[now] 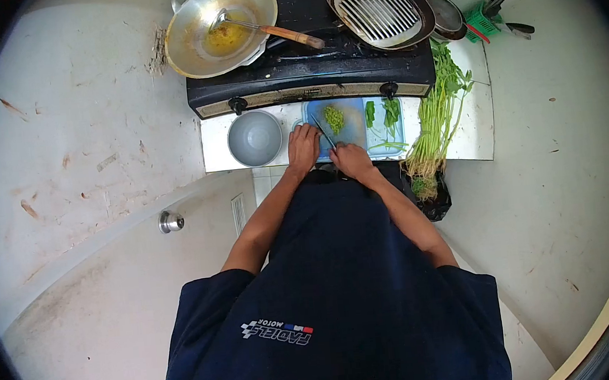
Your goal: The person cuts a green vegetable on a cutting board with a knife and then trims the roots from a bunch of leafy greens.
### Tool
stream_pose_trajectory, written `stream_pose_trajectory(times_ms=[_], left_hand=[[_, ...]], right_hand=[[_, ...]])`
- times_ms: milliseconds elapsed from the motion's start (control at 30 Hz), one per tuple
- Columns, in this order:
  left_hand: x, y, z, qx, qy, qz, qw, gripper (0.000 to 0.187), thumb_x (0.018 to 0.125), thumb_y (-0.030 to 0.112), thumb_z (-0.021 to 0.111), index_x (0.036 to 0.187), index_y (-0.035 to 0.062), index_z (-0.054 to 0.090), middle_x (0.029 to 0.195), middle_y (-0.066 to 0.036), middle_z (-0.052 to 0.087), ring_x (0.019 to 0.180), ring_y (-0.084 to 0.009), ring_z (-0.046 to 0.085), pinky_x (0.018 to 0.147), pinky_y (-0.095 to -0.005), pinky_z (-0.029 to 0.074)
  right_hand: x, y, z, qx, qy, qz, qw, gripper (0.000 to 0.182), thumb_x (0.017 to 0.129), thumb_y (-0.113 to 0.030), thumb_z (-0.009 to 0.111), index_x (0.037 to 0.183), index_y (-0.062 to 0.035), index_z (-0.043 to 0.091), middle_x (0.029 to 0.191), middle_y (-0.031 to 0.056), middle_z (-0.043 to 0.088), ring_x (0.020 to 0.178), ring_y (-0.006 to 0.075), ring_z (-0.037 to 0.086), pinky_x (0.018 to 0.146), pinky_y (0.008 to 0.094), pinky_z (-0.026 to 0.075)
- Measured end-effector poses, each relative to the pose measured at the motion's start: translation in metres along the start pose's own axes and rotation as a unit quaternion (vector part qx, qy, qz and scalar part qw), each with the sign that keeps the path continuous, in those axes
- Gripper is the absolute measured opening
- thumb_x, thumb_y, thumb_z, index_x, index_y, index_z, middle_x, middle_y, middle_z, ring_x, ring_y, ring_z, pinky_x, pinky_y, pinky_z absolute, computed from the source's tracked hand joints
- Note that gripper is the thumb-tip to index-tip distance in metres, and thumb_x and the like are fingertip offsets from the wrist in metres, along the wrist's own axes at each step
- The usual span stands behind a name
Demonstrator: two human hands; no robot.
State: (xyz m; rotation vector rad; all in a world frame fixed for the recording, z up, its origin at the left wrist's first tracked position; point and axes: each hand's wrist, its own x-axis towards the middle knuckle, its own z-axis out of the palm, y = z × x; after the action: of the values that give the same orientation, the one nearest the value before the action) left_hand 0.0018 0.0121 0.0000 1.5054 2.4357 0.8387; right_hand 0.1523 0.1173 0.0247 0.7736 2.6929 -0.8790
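Note:
My right hand [351,160] is wrapped round the handle of a knife [325,133]. Its blade points up and left across the blue cutting board [355,139]. On the board, just right of the blade tip, lies a small heap of chopped greens [334,119]. My left hand [304,147] rests at the board's left edge, fingers bunched close to the blade; whatever they press on is hidden. Left of that hand stands a grey bowl [254,138]. Green leaves [391,115] and a few stems lie on a light blue tray [399,140] at the board's right.
Behind the counter is a black stove [308,70], bearing a wok [187,52] with a wooden-handled ladle [291,35] and a grill pan [380,11]. At right, a long bunch of leafy stalks [442,109] hangs rootward over a black plastic bag [436,207]. A green basket [479,21] holds utensils.

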Motion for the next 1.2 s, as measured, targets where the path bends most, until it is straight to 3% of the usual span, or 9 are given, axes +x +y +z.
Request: stream_pose_trajectory(times_ms=[267,767,867,967,1200], left_hand=[[0.000,-0.002,0.001,0.014,-0.004,0.015,1.000,0.008,0.092,0.013,0.065,0.096,0.0070,0.068,0.098,-0.008,0.060,0.096,-0.0299,0.057,0.084,-0.0443,0.046],[-0.001,0.000,0.001,0.012,0.007,0.007,1.000,0.007,0.092,0.012,0.065,0.096,0.0073,0.068,0.098,-0.008,0.061,0.095,-0.0310,0.057,0.083,-0.0442,0.046],[-0.001,0.000,0.000,-0.001,0.008,0.008,1.000,0.008,0.092,0.012,0.064,0.096,0.0074,0.069,0.098,-0.008,0.061,0.095,-0.0307,0.057,0.083,-0.0439,0.046],[-0.003,0.001,-0.002,-0.010,0.006,0.003,1.000,0.008,0.093,0.012,0.064,0.097,0.0073,0.069,0.097,-0.008,0.062,0.095,-0.0302,0.057,0.083,-0.0438,0.046],[-0.003,0.002,-0.003,-0.008,0.011,0.008,1.000,0.010,0.093,0.012,0.064,0.099,0.0075,0.071,0.098,-0.007,0.062,0.095,-0.0298,0.058,0.083,-0.0437,0.047]], right_hand=[[0.006,0.007,0.013,0.004,0.028,-0.023,0.999,0.047,0.104,-0.037,0.052,0.087,0.0031,0.068,0.078,0.0277,0.070,0.075,0.0460,0.070,0.072,0.0539,0.057],[-0.005,0.010,0.003,-0.002,-0.035,0.013,0.999,0.044,0.103,-0.036,0.051,0.091,0.0016,0.071,0.087,0.0252,0.073,0.085,0.0437,0.072,0.079,0.0537,0.057],[0.004,0.003,-0.001,0.009,0.000,0.012,1.000,0.045,0.104,-0.036,0.050,0.091,0.0013,0.071,0.086,0.0252,0.073,0.084,0.0441,0.072,0.079,0.0540,0.057],[0.010,0.006,0.008,0.017,0.029,-0.011,0.999,0.045,0.104,-0.038,0.052,0.090,0.0018,0.068,0.076,0.0290,0.068,0.078,0.0483,0.069,0.075,0.0548,0.057],[0.003,0.003,0.004,0.036,0.023,-0.003,0.999,0.046,0.104,-0.038,0.052,0.091,0.0024,0.068,0.078,0.0298,0.069,0.079,0.0488,0.069,0.076,0.0555,0.056]])
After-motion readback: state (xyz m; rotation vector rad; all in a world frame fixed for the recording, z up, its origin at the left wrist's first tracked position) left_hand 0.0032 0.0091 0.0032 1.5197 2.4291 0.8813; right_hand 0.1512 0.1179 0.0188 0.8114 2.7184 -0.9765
